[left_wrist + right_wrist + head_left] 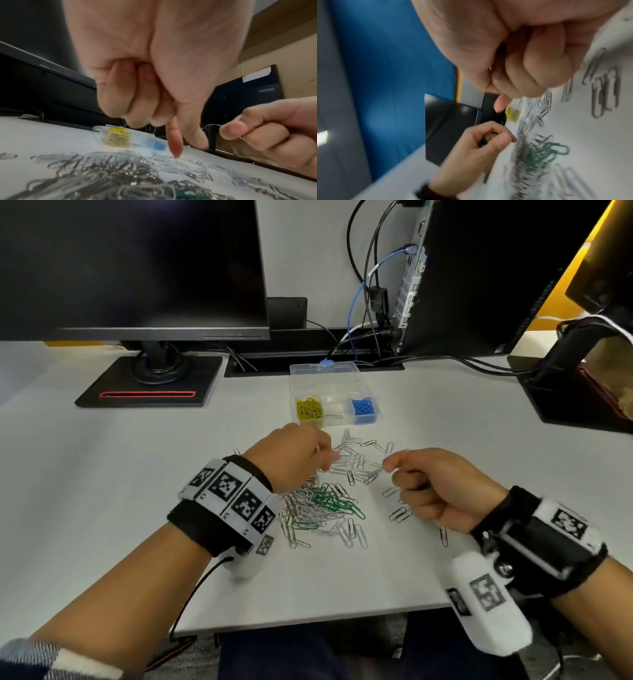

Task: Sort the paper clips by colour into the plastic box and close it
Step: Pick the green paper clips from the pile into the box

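risk 1: silver clips [352,463] lie tangled w/ green clips [334,503]. Pull one & a neighbour prob. trails along, ends up in the wrong cell.
risk 2: my right hand [442,487] is curled up & I see a bit of green poking from the fist in head view, while thumb + index pinch a silver clip at its tip. If both colours go over the box together, they could mix.
risk 3: box's free cells are clear & side by side; only the centre front cell shows a lone silver clip. Easy to drop into the wrong one.
risk 4: strays lie near my right wrist, close to desk [102,491] edge. A sleeve/strap sweep could knock them off.
left hand [294,457]: curled; index tip points down at the top of the silver heap, thumb beside it. Right wrist view shows sth dark-green tucked in the palm, too blurred to be sure; so holding or not: can't tell.
plastic box [330,368]: lid open, standing past the pile, just beyond my left knuckles; yellow clips [309,408] front-left cell, blue clips [363,406] front-right.
pile vs fingers: silver directly under + between both hands; green nearer me, below left wrist, not touched.
progress est.: yellow & blue look done; silver + green mostly left, lid not yet shut.
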The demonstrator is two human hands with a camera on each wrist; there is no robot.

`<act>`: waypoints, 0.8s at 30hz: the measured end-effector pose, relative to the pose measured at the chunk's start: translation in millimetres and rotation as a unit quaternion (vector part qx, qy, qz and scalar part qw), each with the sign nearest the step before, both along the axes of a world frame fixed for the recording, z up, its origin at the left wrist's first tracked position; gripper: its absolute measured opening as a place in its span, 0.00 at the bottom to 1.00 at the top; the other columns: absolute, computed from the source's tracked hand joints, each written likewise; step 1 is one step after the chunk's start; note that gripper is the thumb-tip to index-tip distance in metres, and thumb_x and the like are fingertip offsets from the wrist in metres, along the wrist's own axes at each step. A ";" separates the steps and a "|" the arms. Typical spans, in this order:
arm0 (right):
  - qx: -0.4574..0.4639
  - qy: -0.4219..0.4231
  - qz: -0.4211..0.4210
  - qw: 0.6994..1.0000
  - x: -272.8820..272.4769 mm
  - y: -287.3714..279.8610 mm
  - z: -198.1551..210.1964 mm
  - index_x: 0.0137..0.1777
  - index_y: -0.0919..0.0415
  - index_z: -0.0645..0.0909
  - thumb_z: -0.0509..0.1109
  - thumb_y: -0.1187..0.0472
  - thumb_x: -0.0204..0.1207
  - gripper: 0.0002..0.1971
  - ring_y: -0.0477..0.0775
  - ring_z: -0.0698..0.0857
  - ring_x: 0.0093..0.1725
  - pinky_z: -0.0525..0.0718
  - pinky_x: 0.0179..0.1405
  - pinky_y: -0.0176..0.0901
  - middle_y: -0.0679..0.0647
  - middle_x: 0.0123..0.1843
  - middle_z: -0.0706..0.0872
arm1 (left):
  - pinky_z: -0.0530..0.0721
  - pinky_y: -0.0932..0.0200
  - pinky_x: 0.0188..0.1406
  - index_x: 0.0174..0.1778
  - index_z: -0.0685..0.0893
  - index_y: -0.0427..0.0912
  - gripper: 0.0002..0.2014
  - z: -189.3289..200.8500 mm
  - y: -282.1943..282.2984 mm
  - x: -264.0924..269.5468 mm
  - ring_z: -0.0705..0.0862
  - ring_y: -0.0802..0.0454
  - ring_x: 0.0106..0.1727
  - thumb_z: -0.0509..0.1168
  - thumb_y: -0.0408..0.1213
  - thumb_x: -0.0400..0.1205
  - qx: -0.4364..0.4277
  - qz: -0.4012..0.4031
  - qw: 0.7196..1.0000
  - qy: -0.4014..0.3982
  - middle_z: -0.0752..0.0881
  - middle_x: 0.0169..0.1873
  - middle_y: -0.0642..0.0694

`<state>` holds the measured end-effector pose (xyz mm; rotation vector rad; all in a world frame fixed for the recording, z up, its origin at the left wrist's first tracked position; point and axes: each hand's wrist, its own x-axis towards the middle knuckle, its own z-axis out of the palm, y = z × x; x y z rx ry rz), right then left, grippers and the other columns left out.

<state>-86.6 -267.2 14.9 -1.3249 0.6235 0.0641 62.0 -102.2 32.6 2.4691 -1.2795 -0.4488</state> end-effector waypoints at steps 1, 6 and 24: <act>-0.075 0.001 0.034 0.997 1.6 3.2 0.9 0.43 0.61 0.80 0.55 0.67 0.84 0.13 0.44 0.53 0.20 0.51 0.16 0.29 0.47 0.25 0.58 | 0.69 0.61 0.31 0.42 0.84 0.48 0.10 -0.4 1.1 -0.7 0.75 0.58 0.32 0.66 0.49 0.82 0.026 -0.021 0.999 -0.001 0.77 0.32 0.53; -0.457 0.030 0.240 0.856 13.2 21.4 6.8 0.47 0.56 0.87 0.70 0.53 0.79 0.08 0.39 0.81 0.33 0.78 0.38 0.33 0.42 0.38 0.85 | 0.67 0.61 0.29 0.45 0.84 0.53 0.11 -1.6 -1.4 -6.0 0.74 0.57 0.35 0.78 0.47 0.72 0.097 -0.047 0.993 -0.041 0.74 0.34 0.56; -0.533 0.104 0.297 0.786 31.8 26.9 -3.2 0.44 0.67 0.87 0.71 0.54 0.78 0.13 0.46 0.80 0.34 0.78 0.37 0.36 0.52 0.37 0.86 | 0.73 0.58 0.41 0.40 0.81 0.52 0.04 -9.7 -6.8 -3.5 0.79 0.48 0.45 0.68 0.41 0.80 0.061 -0.042 0.997 -0.035 0.74 0.36 0.53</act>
